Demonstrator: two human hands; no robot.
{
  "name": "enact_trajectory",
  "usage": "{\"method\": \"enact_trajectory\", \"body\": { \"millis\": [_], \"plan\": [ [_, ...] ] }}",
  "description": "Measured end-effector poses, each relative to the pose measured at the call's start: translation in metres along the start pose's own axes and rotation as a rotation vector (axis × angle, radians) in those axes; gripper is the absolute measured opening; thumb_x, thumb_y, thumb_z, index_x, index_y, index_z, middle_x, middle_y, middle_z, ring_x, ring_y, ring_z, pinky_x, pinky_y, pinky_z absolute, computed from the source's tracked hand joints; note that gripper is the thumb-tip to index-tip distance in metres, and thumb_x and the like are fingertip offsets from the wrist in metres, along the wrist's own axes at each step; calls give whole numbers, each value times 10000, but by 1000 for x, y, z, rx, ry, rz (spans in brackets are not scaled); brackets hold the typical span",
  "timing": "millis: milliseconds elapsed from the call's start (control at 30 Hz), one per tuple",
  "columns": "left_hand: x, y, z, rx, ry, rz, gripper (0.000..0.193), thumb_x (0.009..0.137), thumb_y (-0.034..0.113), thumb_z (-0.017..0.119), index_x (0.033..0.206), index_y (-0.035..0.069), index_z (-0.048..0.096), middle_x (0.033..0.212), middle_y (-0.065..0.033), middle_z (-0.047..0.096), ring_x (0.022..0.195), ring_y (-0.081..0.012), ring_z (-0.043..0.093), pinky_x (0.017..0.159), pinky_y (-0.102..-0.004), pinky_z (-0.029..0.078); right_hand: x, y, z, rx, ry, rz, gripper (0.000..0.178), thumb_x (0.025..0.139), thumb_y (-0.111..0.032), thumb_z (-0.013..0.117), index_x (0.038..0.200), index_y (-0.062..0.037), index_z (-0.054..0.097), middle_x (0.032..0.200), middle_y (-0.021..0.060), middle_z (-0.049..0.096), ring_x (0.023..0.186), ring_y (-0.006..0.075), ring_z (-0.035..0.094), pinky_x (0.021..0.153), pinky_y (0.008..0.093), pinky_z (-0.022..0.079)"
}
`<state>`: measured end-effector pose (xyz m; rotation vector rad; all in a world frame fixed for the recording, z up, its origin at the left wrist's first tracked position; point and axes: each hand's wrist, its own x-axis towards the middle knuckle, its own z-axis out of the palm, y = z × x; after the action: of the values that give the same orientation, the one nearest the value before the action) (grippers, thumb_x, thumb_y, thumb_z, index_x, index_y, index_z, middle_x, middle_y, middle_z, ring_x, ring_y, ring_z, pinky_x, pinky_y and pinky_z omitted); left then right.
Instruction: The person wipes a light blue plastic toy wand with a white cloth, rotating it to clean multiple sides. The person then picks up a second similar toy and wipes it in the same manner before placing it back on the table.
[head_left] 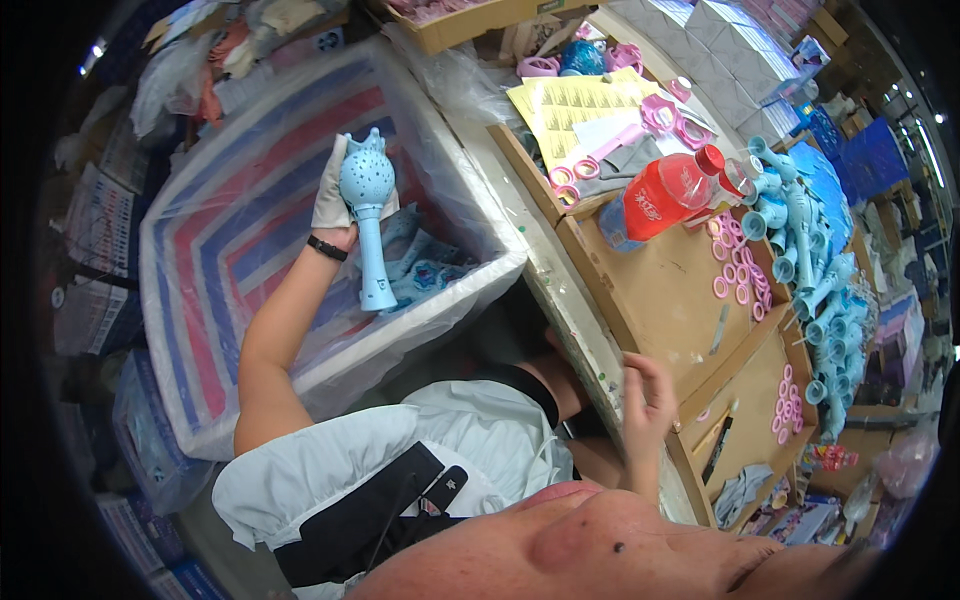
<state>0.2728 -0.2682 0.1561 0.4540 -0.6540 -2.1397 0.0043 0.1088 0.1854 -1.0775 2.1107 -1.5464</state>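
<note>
My left grip [328, 205], in a white glove, is wrapped round the neck of a light-blue wand-shaped toy [367, 185], at ten o'clock, held above a large bin [430, 325] with a red, blue and white striped lining. My bare right grip [648, 405] is at four o'clock, near the edge of the desk [530, 205]; its fingers are loosely bent and I see nothing in them, but I cannot tell whether the tips meet. I judge the step in hand to be handling this single toy over the bin; the next move seems to call for a steady hold at the neck. The toy is glossy and nearly upright, with a small crown pointing to twelve, a round head speckled with dark dots, and a slim handle widening at its base, towards six o'clock
</note>
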Motion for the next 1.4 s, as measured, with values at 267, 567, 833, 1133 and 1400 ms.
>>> {"method": "enact_trajectory", "body": {
  "millis": [267, 567, 833, 1133, 1400],
  "plan": [
    [-74, -109, 103, -173, -44, 220, 543, 941, 436, 514, 1301, 32, 461, 1202, -142, 576, 1049, -254, 589, 930, -374, 499, -31, -45, 100, 71, -430, -310, 698, 791, -242, 750, 1349, -15, 398, 1095, 206, 590, 991, 305, 628, 817, 375, 509],
    [-91, -248, 212, -299, -383, -583, 767, 842, 670, 515, 1286, 46, 461, 1200, -123, 574, 1004, -237, 595, 828, -381, 517, -89, 16, -16, 740, -388, 400, 682, 828, -199, 652, 1392, 8, 330, 999, 159, 614, 730, 245, 645, 628, 366, 525],
    [-96, -282, 224, -171, -439, -620, 923, 779, 716, 536, 1403, 56, 376, 1337, -182, 497, 1159, -310, 542, 977, -434, 466, -119, 40, -41, 1801, -379, 504, 697, 855, -284, 610, 1399, 35, 313, 1043, 159, 589, 735, 210, 613, 619, 338, 516],
    [-89, -267, 207, 118, -569, -347, 499, 903, 413, 612, 1219, 38, 524, 1191, -141, 596, 1040, -222, 603, 897, -395, 504, -109, -6, -28, -376, -179, 363, 492, 847, -284, 631, 1167, 20, 415, 946, 298, 617, 755, 467, 615, 638, 512, 497],
    [-79, -266, 181, -274, -693, -530, 629, 833, 472, 614, 1178, -51, 565, 1150, -232, 612, 1064, -326, 603, 923, -412, 492, -103, 15, -30, 490, -585, 383, 430, 876, -271, 646, 1125, 10, 435, 803, 125, 618, 675, 247, 635, 610, 385, 495]
  ]
}}
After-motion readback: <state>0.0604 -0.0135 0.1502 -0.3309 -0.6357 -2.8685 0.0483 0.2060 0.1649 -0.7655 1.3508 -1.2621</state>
